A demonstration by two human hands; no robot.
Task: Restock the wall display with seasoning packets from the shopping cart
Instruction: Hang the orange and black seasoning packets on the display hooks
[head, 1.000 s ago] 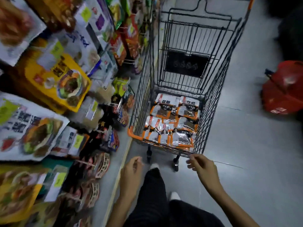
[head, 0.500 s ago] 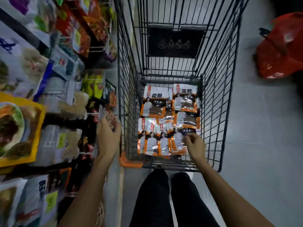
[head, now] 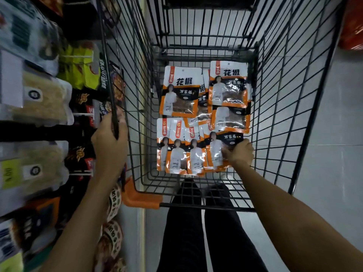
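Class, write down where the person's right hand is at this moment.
In the head view, the right hand is inside the black wire shopping cart, at its near right corner, fingers curled on the near row's rightmost orange-and-white seasoning packet.

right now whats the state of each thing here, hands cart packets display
shopping cart, upright, loaded
seasoning packets, flat, overlapping on the cart floor
near-right packet, on the pile, gripped at its edge
right hand, inside the cart, grips that packet
left hand, grips the cart's left rim
wall display, hung with bagged goods, blurred
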